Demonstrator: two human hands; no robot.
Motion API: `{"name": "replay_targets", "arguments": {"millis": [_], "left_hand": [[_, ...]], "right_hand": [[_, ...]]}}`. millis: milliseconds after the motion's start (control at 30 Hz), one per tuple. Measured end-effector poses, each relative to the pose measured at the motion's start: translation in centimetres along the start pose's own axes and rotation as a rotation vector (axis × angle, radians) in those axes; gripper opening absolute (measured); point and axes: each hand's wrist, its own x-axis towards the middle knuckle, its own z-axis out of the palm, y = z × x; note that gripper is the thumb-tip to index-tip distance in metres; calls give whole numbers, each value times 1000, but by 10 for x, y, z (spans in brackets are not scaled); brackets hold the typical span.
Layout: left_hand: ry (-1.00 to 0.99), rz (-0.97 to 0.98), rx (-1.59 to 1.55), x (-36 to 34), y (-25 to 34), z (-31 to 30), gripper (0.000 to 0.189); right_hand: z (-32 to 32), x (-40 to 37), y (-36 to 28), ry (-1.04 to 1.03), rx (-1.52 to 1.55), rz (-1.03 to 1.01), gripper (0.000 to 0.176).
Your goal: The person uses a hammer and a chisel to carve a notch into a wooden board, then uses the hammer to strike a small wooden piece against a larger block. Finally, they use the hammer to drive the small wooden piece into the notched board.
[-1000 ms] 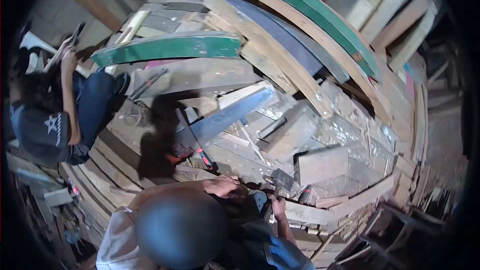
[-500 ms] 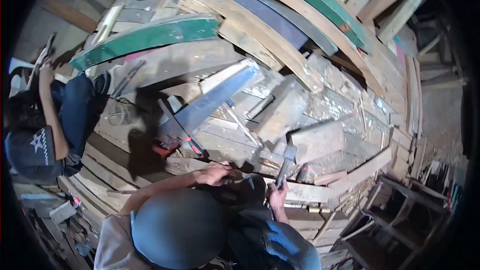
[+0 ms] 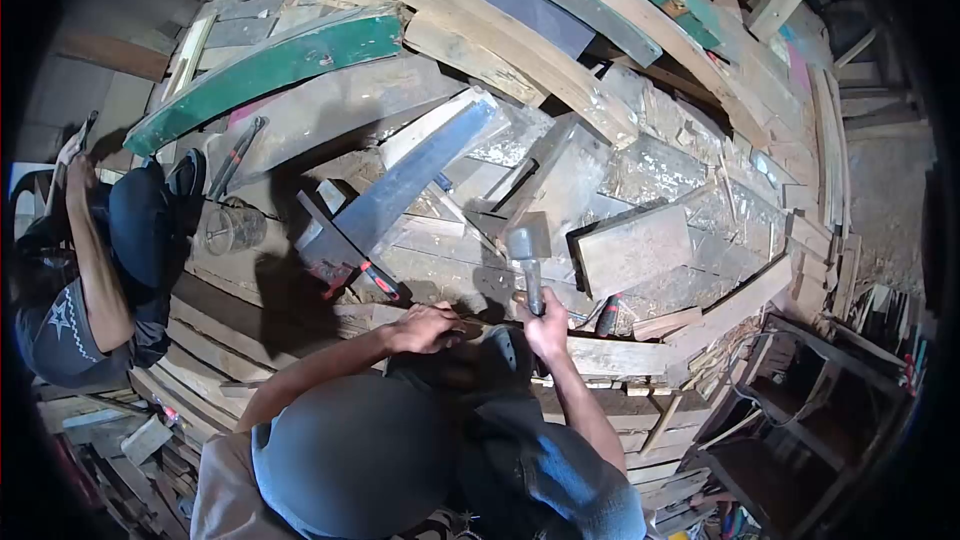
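My right hand (image 3: 545, 328) is closed round the handle of a hammer (image 3: 529, 240) with a blocky grey head, held upright above the boards. My left hand (image 3: 428, 328) has its fingers curled at the near edge of the work area; what they hold is hidden. A handsaw (image 3: 365, 210) with a broad bluish blade lies beyond my left hand. A tool with a red and black handle (image 3: 380, 282) rests across the saw. Right of the hammer are a black and red handle (image 3: 608, 316) and a flat wooden block (image 3: 637, 250).
At the left a co-worker in a dark cap (image 3: 72, 335) crouches, holding a tool. A green curved board (image 3: 270, 60), long planks (image 3: 480, 15), pliers-like cutters (image 3: 238, 158) and a clear jar (image 3: 235, 230) lie around. A dark wooden frame (image 3: 800, 410) stands at right. A dark rounded shape covers the bottom middle.
My right hand has swung the hammer left and up, nearer my left hand. My left hand stays almost in place. The view has shifted slightly.
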Motion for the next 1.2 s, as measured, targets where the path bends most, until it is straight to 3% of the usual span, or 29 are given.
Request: {"name": "replay_targets", "arguments": {"millis": [33, 100, 167, 367, 433, 500, 633, 700, 833, 900, 967, 1067, 1100, 1133, 1200], "left_hand": [[-1, 1, 2, 1, -2, 2, 35], [10, 35, 1, 2, -5, 6, 33], [26, 9, -18, 2, -7, 8, 30], [37, 10, -11, 1, -9, 13, 29], [17, -54, 9, 4, -3, 10, 30], [57, 23, 45, 5, 8, -1, 30], [52, 27, 18, 4, 0, 8, 31], [38, 18, 29, 6, 4, 2, 30], [19, 32, 36, 6, 8, -1, 30], [13, 40, 47, 6, 9, -3, 31], [0, 9, 66, 6, 10, -1, 31], [22, 40, 33, 6, 5, 2, 29], [20, 64, 5, 6, 3, 3, 27], [28, 32, 12, 5, 6, 2, 27], [16, 31, 29, 5, 8, 2, 27]], "right_hand": [[0, -2, -9, -2, -125, -6, 16], [3, -1, 5, 27, -85, -42, 20], [5, -6, -5, 14, 41, -135, 23], [26, -6, -9, 15, 478, 9, 18], [25, -2, -12, 4, 315, 195, 16], [31, -6, -5, 113, 267, 34, 8], [16, -12, -22, 29, 386, 245, 18], [7, -14, -37, 102, 408, 32, 18], [9, -3, -19, 193, 478, -126, 20], [2, -3, -17, 194, 361, -133, 20], [2, -4, -12, 55, 528, 176, 18], [4, -6, -2, 116, 177, 64, 15], [3, -9, -3, 100, 150, 70, 15], [7, -9, -4, 132, 167, -10, 28], [8, -11, -3, 74, 325, 118, 19]]}}
